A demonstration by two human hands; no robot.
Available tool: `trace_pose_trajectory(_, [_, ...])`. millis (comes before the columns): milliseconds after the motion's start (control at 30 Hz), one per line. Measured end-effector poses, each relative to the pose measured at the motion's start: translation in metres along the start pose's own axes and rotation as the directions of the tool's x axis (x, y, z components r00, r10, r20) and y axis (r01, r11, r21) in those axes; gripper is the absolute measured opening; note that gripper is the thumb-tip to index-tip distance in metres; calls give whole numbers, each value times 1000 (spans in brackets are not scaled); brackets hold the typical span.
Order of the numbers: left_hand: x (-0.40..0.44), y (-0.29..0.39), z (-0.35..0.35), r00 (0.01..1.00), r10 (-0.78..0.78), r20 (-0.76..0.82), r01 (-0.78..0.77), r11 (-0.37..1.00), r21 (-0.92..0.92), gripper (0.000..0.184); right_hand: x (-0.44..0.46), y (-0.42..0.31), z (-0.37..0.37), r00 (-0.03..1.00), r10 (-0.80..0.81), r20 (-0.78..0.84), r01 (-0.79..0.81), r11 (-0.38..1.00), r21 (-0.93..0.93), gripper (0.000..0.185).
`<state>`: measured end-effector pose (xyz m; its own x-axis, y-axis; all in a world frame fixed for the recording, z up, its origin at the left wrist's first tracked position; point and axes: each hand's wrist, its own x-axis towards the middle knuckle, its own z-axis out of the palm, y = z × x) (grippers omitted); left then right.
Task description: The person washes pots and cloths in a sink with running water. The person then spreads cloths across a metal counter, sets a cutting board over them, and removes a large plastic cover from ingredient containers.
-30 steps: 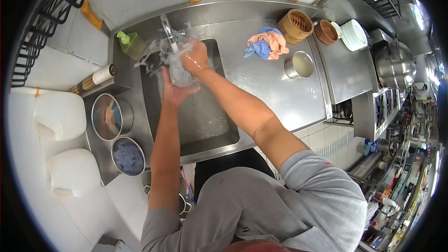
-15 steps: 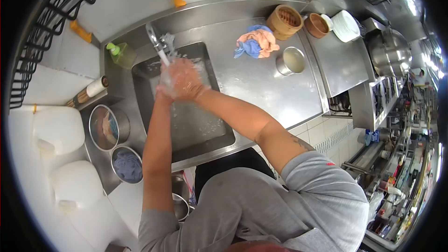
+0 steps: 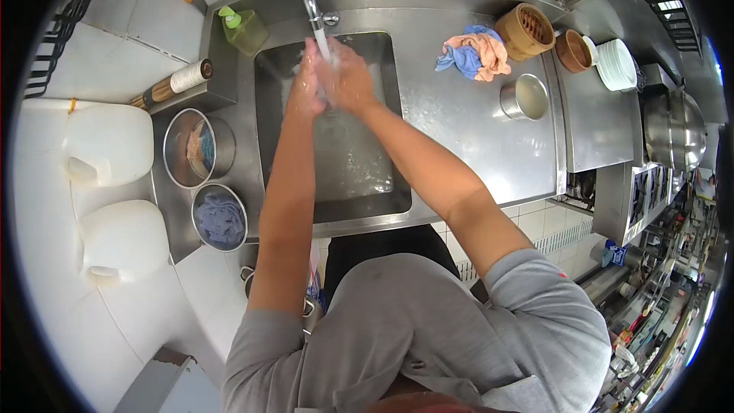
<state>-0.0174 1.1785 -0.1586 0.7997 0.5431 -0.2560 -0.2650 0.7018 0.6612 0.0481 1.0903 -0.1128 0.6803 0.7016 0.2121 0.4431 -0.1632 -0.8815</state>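
Note:
Water runs from a chrome faucet (image 3: 309, 4) at the back of a steel sink (image 3: 267, 118). Under the stream, my left hand (image 3: 306, 82) stands with its palm turned inward and its fingers stretched toward the faucet. My right hand (image 3: 350, 80) faces it from the other side, somewhat blurred, with fingers extended. The water stream (image 3: 322, 44) falls between the two hands, and both are wet. Neither hand holds any object. Below them, water covers the sink bottom.
A green soap bottle (image 3: 245, 30) stands behind the sink at left. Steel pots with cloths (image 3: 219, 218) sit left of it. On the right counter are crumpled cloths (image 3: 478, 53), a steel cup (image 3: 524, 97), a bamboo steamer (image 3: 525, 31) and stacked white plates (image 3: 616, 64).
My hands have come apart from being clasped together under the water and now face each other around the stream. The camera view has shifted, so the counter appears farther right.

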Motion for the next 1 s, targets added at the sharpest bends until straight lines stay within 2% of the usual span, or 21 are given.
trace_pose_trajectory(33, [5,3,-3,997,-68,24,68,997,-29,59,-7,20,10,962,-274,-16,273,960,-59,57])
trace_pose_trajectory(67, [11,3,-9,989,-137,50,140,989,-57,57,-13,24,10,935,-355,-20,345,918,-195,56])
trace_pose_trajectory(133, [21,-5,-35,963,-237,130,249,965,-83,50,-26,20,5,916,-401,-9,356,822,-445,52])
trace_pose_trajectory(167, [22,-15,-41,971,-228,73,233,969,-81,46,-29,15,2,906,-424,2,353,751,-558,50])
trace_pose_trajectory(233, [24,-33,-48,978,-206,-38,203,976,-74,39,-20,24,0,903,-422,79,417,817,-399,48])
trace_pose_trajectory(267, [24,-37,-52,968,-216,-128,223,974,42,38,-13,27,0,896,-428,114,441,841,-314,47])
trace_pose_trajectory(333, [13,-44,-55,926,-208,-314,293,922,253,37,-9,26,-2,976,-156,153,199,924,-326,44])
trace_pose_trajectory(367, [7,-47,-50,928,-202,-314,277,937,214,40,-7,23,-3,985,-12,170,69,939,-336,43])
trace_pose_trajectory(433, [-1,-44,-32,934,-182,-306,234,961,144,48,2,23,-5,981,38,192,22,953,-303,41])
trace_pose_trajectory(533, [-24,-21,-15,945,-299,-135,320,930,182,57,15,27,-2,978,121,169,-72,960,-269,36])
trace_pose_trajectory(567, [-21,-21,-23,940,-318,-125,335,931,146,61,18,27,0,977,147,152,-104,960,-260,34])
trace_pose_trajectory(667, [-15,-16,-34,933,-347,-93,347,938,-10,69,21,8,-7,945,258,198,-288,948,136,31])
trace_pose_trajectory(767, [-20,-22,-26,944,-331,-18,318,921,-227,73,24,9,-2,925,329,191,-379,842,383,32])
trace_pose_trajectory(800, [-17,-27,-28,953,-302,26,297,913,-281,74,28,21,8,946,314,76,-321,884,339,35])
trace_pose_trajectory(900, [-8,-30,-32,967,-241,86,255,887,-384,72,27,9,-2,929,365,65,-355,824,442,35])
trace_pose_trajectory(933, [-7,-30,-38,972,-218,86,234,880,-412,72,27,12,0,905,416,90,-404,772,490,32])
trace_pose_trajectory(1000, [-5,-30,-51,957,-270,105,289,912,-290,71,25,17,7,853,476,212,-445,452,773,28])
